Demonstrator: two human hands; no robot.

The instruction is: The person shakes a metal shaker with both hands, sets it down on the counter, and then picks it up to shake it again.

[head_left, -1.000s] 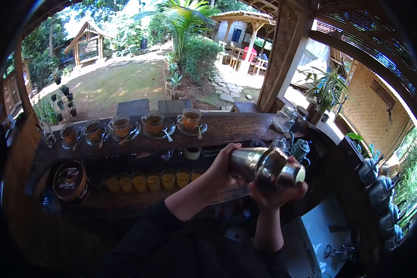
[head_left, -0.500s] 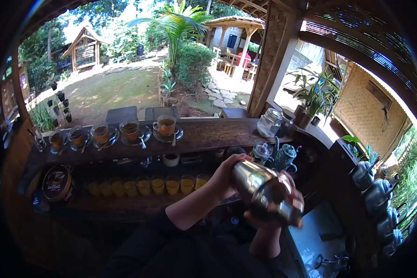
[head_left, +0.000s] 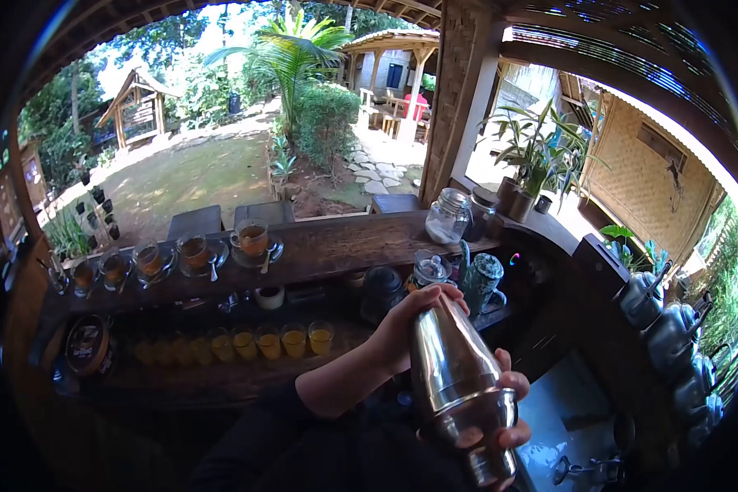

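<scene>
A shiny metal shaker (head_left: 459, 361) is held tilted between both hands, its broad end up and its narrow capped end pointing down to the right. My left hand (head_left: 410, 324) wraps the upper end. Around the lower part, from the right side, curl the fingers of my right hand (head_left: 512, 394); its palm is hidden behind the metal. Beyond the shaker stand a glass jar with a lid (head_left: 430, 268) and a green speckled pot (head_left: 482, 279).
Cups of brown drink (head_left: 252, 239) on saucers line the upper counter (head_left: 336, 246). Glasses of yellow drink (head_left: 320, 338) stand in a row on the lower shelf. A sink (head_left: 549, 418) lies right, with kettles (head_left: 676, 328) beyond it. A jar of white contents (head_left: 448, 217) stands near the post.
The shaker has swung more upright and looks sharper, with both hands still around it. The view has shifted, so the counter and cups appear farther left.
</scene>
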